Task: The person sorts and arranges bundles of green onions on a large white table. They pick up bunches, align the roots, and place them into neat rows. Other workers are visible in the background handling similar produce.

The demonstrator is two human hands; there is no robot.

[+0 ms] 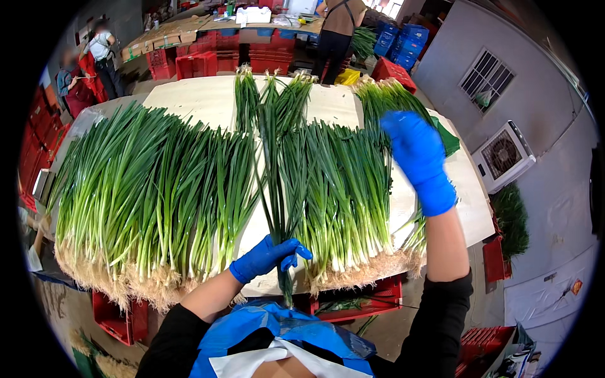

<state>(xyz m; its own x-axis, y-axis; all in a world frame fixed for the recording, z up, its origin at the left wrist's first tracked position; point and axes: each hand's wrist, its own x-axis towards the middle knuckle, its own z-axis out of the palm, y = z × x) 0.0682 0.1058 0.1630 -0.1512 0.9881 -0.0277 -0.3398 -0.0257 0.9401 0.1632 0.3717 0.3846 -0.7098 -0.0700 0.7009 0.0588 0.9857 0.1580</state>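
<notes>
My left hand [272, 257], in a blue glove, is closed round a thin bunch of dark green onion leaves [273, 189] in front of my apron. The leaves fan upward from the fist, and their lower end shows below it. My right hand [416, 156], also gloved in blue, is raised over the right part of the table; it is blurred, and its fingertips are hidden. Spring onions with roots toward me lie in a wide left pile [142, 198] and a smaller right pile [347, 198].
At the pale board's [189, 94] far edge lie more spring onions [272, 97], roots outward. Red crates [120, 314] stand under the near edge. A person [338, 38] stands beyond the board; two others are far left. An air cooler [503, 153] stands at the right wall.
</notes>
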